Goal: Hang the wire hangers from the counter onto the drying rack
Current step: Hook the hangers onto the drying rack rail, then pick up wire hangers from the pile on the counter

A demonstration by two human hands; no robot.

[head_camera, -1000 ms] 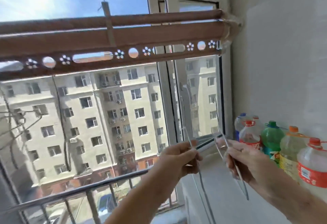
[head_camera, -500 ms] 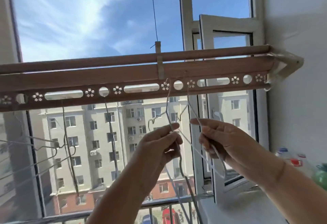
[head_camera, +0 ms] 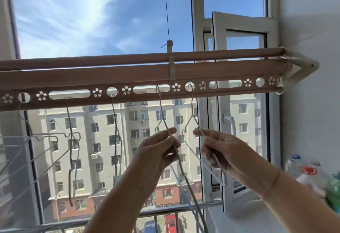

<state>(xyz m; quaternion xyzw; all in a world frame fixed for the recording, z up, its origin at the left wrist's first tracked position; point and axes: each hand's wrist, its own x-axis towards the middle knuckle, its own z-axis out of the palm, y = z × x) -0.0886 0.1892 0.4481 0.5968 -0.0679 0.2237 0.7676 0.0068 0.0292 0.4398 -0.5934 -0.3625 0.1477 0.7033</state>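
A brown drying rack (head_camera: 128,74) with a row of punched holes runs across the window at head height. My left hand (head_camera: 158,151) grips the shoulder of one thin wire hanger (head_camera: 161,111), whose hook sits in a long slot of the rack. My right hand (head_camera: 219,149) grips a second wire hanger (head_camera: 192,109), whose hook passes through a round hole just to the right. Several other wire hangers (head_camera: 71,140) hang from the rack further left.
An open white window sash (head_camera: 219,103) stands right behind the right hanger. Plastic bottles (head_camera: 311,173) stand on the counter at the lower right, beside the white wall. A suspension cable (head_camera: 166,11) holds the rack. A balcony railing (head_camera: 55,225) runs below.
Both hands have risen from counter level to the rack with the hangers. The two hooks, loose half a second ago, now sit in the rack's holes.
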